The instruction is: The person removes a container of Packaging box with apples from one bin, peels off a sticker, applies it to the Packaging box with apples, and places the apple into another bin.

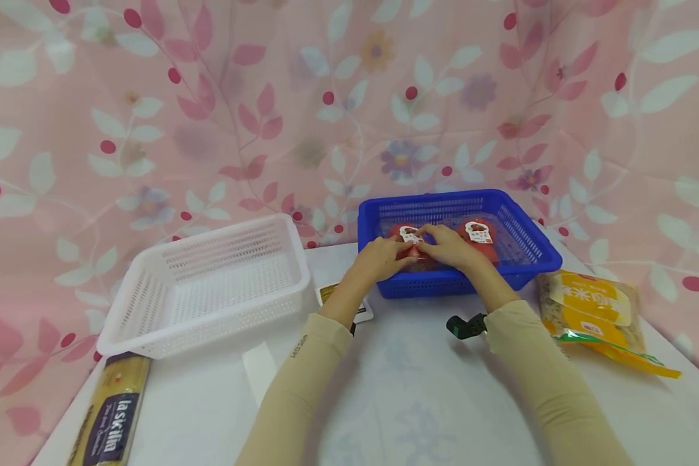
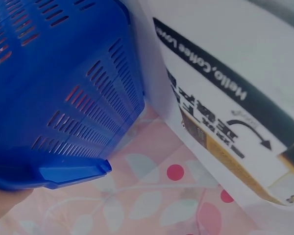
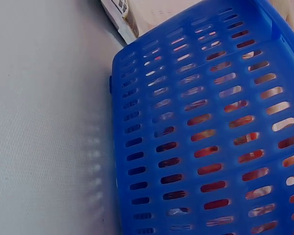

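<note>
A white table in front of a pink leaf-patterned curtain is seen from above. At the far middle of the table, a blue basket holds two red packets with white labels. The left red packet is held between both hands: the left hand is curled against its left side and the right hand is curled over its right side, fingers meeting at the label. Whether it is being lifted or set down cannot be told. The right red packet lies untouched just beside it, further right in the same basket. To the left, a white basket stands with nothing visible inside it. Judged from this, the sorting appears to be at an early or middle stage, with both red packets in the blue basket and other goods outside any basket: a yellow bag on the near right, a long dark spaghetti packet at the near left edge, and a flat white-and-black sachet between the baskets. Through the blue slats in the right wrist view, red is glimpsed.
</note>
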`<action>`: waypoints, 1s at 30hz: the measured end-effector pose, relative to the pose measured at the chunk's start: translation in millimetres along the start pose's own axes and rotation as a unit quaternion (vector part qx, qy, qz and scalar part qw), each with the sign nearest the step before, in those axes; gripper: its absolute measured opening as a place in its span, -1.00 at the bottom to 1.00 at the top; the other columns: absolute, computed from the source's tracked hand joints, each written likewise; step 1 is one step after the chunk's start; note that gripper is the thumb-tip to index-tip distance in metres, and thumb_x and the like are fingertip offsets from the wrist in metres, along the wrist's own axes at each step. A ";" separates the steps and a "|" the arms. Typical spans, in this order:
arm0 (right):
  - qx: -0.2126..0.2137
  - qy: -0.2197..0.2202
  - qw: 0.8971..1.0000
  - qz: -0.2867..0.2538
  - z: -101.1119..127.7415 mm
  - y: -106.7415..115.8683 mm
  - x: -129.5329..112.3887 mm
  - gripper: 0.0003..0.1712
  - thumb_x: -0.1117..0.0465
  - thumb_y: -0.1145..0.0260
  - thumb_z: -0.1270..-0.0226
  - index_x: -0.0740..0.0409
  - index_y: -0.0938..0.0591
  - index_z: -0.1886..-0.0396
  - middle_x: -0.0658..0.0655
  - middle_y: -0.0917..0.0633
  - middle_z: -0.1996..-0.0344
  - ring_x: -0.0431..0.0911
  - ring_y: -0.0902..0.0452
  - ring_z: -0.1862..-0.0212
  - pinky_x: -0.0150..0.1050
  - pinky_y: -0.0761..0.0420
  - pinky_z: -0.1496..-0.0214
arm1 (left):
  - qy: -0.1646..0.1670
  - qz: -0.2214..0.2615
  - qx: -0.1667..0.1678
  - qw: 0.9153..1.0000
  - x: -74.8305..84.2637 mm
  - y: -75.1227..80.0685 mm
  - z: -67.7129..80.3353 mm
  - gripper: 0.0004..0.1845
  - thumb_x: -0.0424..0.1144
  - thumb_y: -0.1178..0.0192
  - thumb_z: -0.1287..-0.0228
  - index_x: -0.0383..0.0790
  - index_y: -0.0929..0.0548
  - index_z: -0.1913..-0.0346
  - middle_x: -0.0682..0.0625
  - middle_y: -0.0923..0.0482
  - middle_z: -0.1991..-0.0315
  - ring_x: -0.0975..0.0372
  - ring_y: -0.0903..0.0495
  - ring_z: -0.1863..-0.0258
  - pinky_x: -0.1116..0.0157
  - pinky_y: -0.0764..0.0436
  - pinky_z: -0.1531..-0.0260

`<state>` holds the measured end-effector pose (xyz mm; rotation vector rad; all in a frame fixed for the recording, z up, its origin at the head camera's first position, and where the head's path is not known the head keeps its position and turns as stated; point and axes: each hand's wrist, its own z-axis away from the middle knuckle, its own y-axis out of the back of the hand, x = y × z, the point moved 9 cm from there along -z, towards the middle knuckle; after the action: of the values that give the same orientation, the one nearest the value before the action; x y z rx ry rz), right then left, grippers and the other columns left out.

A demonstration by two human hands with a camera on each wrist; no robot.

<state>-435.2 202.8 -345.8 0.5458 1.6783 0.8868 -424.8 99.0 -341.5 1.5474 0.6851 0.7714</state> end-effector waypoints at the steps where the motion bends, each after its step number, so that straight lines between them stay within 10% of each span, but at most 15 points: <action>1: -0.005 0.003 1.000 0.005 -0.2 -1.3 -0.7 -0.58 0.15 -0.10 -0.34 0.29 -0.44 -0.11 0.39 -0.43 -0.10 0.23 -0.25 -0.18 0.20 -0.26 -0.16 | -0.001 -0.003 -0.004 1.000 -0.2 -0.8 0.1 -0.45 0.21 0.09 -0.28 0.11 -0.38 -0.27 -0.10 -0.45 -0.15 0.01 -0.49 -0.02 0.11 -0.50 0.03; 16: -0.002 0.023 0.999 0.045 -1.2 -4.1 -4.9 -0.56 0.14 -0.14 -0.30 0.33 -0.47 -0.08 0.39 -0.46 -0.07 0.25 -0.23 -0.19 0.20 -0.26 -0.16 | -0.010 0.014 0.012 1.000 4.0 0.8 -0.6 -0.60 0.03 0.12 -0.39 -0.04 -0.56 -0.11 -0.04 -0.58 0.02 0.06 -0.53 0.05 0.13 -0.49 0.03; 23: 0.001 0.041 0.996 0.078 -5.8 -5.7 -4.8 -0.59 0.18 -0.13 -0.30 0.34 -0.48 -0.05 0.39 -0.49 -0.04 0.26 -0.23 -0.20 0.21 -0.22 -0.17 | -0.012 0.030 0.080 0.996 -3.3 5.0 3.1 -0.66 -0.11 0.10 -0.35 -0.15 -0.67 0.12 -0.03 -0.59 0.05 0.08 -0.50 -0.02 0.20 -0.44 -0.05; 30: 0.090 0.094 0.980 0.149 -1.5 2.6 -18.5 -0.72 0.22 -0.18 -0.21 0.28 -0.60 0.13 0.41 -0.48 -0.02 0.37 -0.25 -0.08 0.33 -0.25 -0.02 | -0.075 0.008 0.170 0.983 -9.8 -0.3 39.9 -0.61 -0.17 0.16 -0.36 -0.21 -0.69 0.12 -0.07 -0.52 -0.08 0.09 -0.30 -0.24 0.22 -0.21 -0.24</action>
<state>-431.5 190.3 -332.2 0.8766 1.8908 1.0325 -399.0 67.3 -345.3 1.9021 0.7183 0.5612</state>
